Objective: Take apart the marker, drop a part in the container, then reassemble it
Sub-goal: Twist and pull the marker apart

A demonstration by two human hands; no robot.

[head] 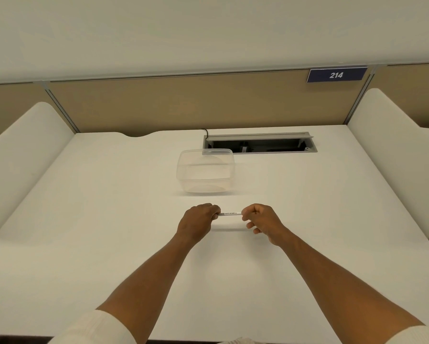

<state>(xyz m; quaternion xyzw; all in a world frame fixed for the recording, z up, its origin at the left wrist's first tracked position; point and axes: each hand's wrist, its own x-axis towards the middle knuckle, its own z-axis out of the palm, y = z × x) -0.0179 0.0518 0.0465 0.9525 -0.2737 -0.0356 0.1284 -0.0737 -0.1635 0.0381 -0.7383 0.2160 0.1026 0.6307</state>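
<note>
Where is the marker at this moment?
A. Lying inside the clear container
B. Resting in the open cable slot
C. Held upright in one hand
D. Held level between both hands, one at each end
D: the marker spans horizontally between the left hand and right hand, nearer than the empty container.

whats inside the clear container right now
Nothing shows inside the clear container; the white desk is visible through its walls and base. The marker is held outside it by the left hand and right hand, which cover its ends.
</note>
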